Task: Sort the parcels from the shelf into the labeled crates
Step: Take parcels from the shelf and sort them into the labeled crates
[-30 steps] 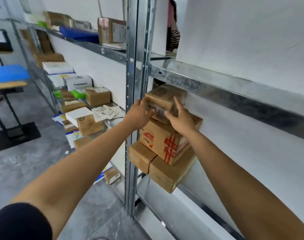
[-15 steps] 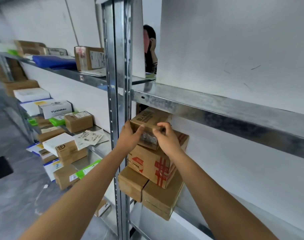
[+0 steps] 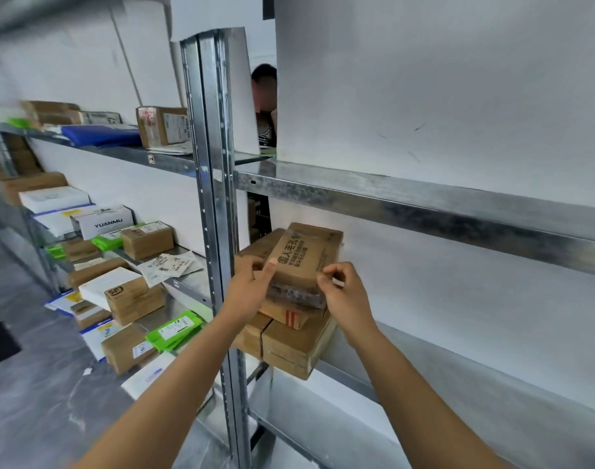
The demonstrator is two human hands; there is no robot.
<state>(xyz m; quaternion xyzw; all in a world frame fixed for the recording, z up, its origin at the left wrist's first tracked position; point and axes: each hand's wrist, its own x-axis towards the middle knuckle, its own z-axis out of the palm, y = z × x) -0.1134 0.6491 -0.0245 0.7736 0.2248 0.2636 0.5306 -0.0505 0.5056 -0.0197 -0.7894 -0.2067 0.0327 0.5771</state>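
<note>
Lift top parcel [image 3: 302,255] level off the stack [image 3: 289,346], left hand [image 3: 248,287] and right hand [image 3: 348,297] fingers pinching its near corners.

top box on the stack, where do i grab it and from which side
Probably its two side faces at the near end, coming from the shelf's open front. The top box is flat, stacked on other boxes with the shelf beam close above, so reaching over looks cramped. The left hand and right hand hold it so.
</note>
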